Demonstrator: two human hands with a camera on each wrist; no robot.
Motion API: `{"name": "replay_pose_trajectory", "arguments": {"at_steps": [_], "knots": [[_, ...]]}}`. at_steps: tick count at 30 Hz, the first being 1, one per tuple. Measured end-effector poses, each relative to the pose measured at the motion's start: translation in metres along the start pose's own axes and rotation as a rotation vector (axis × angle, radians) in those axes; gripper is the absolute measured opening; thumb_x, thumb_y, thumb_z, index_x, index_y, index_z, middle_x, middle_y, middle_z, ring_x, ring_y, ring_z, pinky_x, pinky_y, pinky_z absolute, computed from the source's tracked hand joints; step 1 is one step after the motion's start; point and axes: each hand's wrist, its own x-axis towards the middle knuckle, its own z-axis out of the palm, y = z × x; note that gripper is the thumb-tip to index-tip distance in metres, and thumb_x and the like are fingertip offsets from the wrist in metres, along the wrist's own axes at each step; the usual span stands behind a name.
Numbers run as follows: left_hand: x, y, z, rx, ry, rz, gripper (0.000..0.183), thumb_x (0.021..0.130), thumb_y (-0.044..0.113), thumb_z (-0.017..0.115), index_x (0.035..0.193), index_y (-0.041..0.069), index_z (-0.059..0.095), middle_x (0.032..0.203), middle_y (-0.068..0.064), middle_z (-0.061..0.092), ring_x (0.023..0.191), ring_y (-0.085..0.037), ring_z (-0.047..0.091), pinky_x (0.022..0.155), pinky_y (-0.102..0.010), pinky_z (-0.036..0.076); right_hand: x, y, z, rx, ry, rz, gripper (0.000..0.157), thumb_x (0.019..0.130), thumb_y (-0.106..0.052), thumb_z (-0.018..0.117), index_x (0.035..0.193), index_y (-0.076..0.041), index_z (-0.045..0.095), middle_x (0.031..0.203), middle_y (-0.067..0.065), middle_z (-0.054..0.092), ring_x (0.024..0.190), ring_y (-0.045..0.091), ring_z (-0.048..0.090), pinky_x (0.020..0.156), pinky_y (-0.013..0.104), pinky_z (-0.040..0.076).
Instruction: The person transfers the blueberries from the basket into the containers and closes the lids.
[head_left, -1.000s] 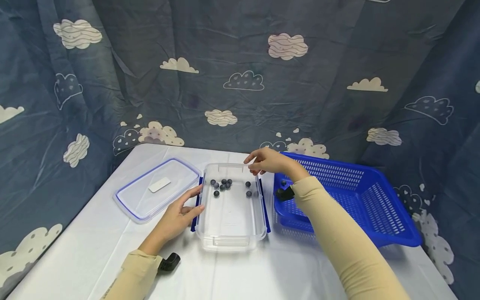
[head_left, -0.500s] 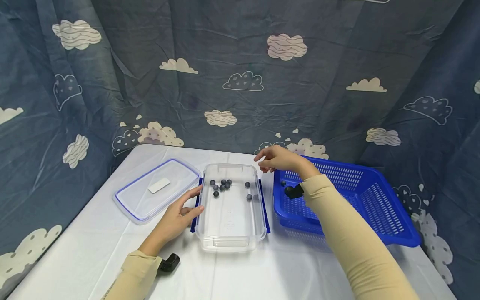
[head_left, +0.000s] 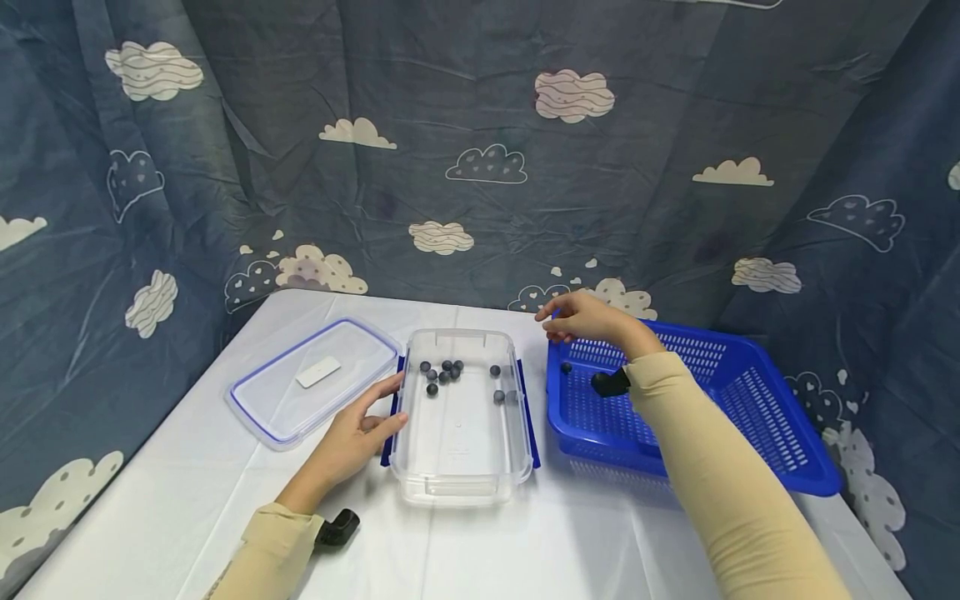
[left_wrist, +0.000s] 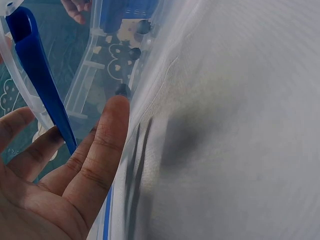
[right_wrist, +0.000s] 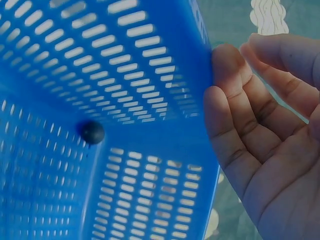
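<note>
A clear plastic box [head_left: 461, 433] with blue side latches stands uncovered in the middle of the table, several blueberries [head_left: 446, 376] lying in its far half. My left hand [head_left: 352, 437] rests at its left side, fingers relaxed against the rim and close by the blue latch [left_wrist: 42, 75] in the left wrist view. Over the near-left corner of the blue basket [head_left: 678, 392] is my right hand [head_left: 588, 318], fingers loosely bent. Nothing shows between those fingers in the right wrist view. One blueberry [right_wrist: 92, 132] lies in the basket's corner, below the right hand.
Left of the box, the clear lid [head_left: 277, 400] with a blue seal and a white label [head_left: 318, 372] lies flat on the white tablecloth [head_left: 480, 550]. A dark cloud-patterned curtain [head_left: 375, 192] hangs behind the table and along both sides.
My right hand has moved rightward from above the box's far right corner to over the basket. A blueberry at the box's right has shifted slightly nearer. The left hand stays put.
</note>
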Motion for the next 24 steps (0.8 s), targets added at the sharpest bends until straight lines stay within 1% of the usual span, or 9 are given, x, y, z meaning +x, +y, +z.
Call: {"name": "replay_pose_trajectory", "arguments": {"at_steps": [3, 6, 10, 14, 17, 19, 24], "knots": [[0.000, 0.000, -0.001, 0.001, 0.000, 0.001, 0.065, 0.108, 0.021, 0.067, 0.167, 0.017, 0.039, 0.170, -0.021, 0.037, 0.115, -0.040, 0.076, 0.080, -0.029, 0.066, -0.002, 0.004, -0.003, 0.004, 0.015, 0.007, 0.028, 0.108, -0.012, 0.063, 0.130, 0.004, 0.068, 0.103, 0.019, 0.075, 0.084, 0.018, 0.067, 0.073, 0.022, 0.060], [-0.001, 0.001, -0.002, 0.004, -0.001, 0.003, 0.065, 0.108, 0.021, 0.067, 0.167, 0.018, 0.039, 0.170, -0.021, 0.037, 0.114, -0.039, 0.076, 0.080, -0.028, 0.066, -0.003, 0.011, -0.006, 0.007, 0.031, 0.017, 0.028, 0.108, -0.012, 0.063, 0.130, 0.005, 0.068, 0.103, 0.020, 0.074, 0.083, 0.020, 0.067, 0.074, 0.025, 0.061], [-0.001, 0.002, -0.002, -0.003, -0.005, 0.000, 0.066, 0.108, 0.021, 0.067, 0.167, 0.018, 0.038, 0.171, -0.021, 0.036, 0.115, -0.039, 0.076, 0.080, -0.028, 0.066, -0.004, 0.021, -0.010, 0.023, 0.059, 0.028, 0.031, 0.108, -0.010, 0.063, 0.133, 0.007, 0.066, 0.101, 0.020, 0.073, 0.085, 0.025, 0.067, 0.076, 0.030, 0.063], [-0.001, 0.001, -0.002, -0.010, -0.007, -0.002, 0.066, 0.108, 0.021, 0.067, 0.167, 0.018, 0.039, 0.171, -0.021, 0.036, 0.114, -0.039, 0.076, 0.080, -0.029, 0.066, -0.008, 0.028, -0.012, 0.036, 0.072, 0.042, 0.035, 0.108, -0.010, 0.063, 0.137, 0.009, 0.062, 0.099, 0.018, 0.073, 0.083, 0.022, 0.067, 0.075, 0.028, 0.063], [-0.001, 0.001, -0.002, -0.009, -0.005, -0.005, 0.065, 0.108, 0.021, 0.067, 0.167, 0.019, 0.039, 0.171, -0.021, 0.036, 0.113, -0.037, 0.077, 0.079, -0.028, 0.066, -0.010, 0.034, -0.014, 0.048, 0.074, 0.049, 0.036, 0.107, -0.009, 0.063, 0.137, 0.012, 0.061, 0.097, 0.018, 0.072, 0.080, 0.019, 0.066, 0.071, 0.026, 0.061], [-0.001, 0.001, -0.002, -0.013, -0.006, -0.007, 0.065, 0.108, 0.020, 0.067, 0.167, 0.019, 0.039, 0.171, -0.021, 0.036, 0.113, -0.037, 0.077, 0.079, -0.029, 0.066, -0.011, 0.038, -0.014, 0.053, 0.070, 0.056, 0.037, 0.107, -0.009, 0.064, 0.137, 0.013, 0.061, 0.098, 0.020, 0.073, 0.080, 0.018, 0.066, 0.070, 0.025, 0.061], [-0.001, 0.003, -0.001, -0.010, -0.008, -0.012, 0.065, 0.108, 0.021, 0.067, 0.167, 0.020, 0.040, 0.171, -0.020, 0.037, 0.113, -0.036, 0.077, 0.079, -0.028, 0.066, -0.012, 0.048, -0.012, 0.065, 0.029, 0.090, 0.038, 0.107, -0.010, 0.064, 0.137, 0.013, 0.061, 0.104, 0.022, 0.074, 0.083, 0.018, 0.067, 0.075, 0.028, 0.063]]}}
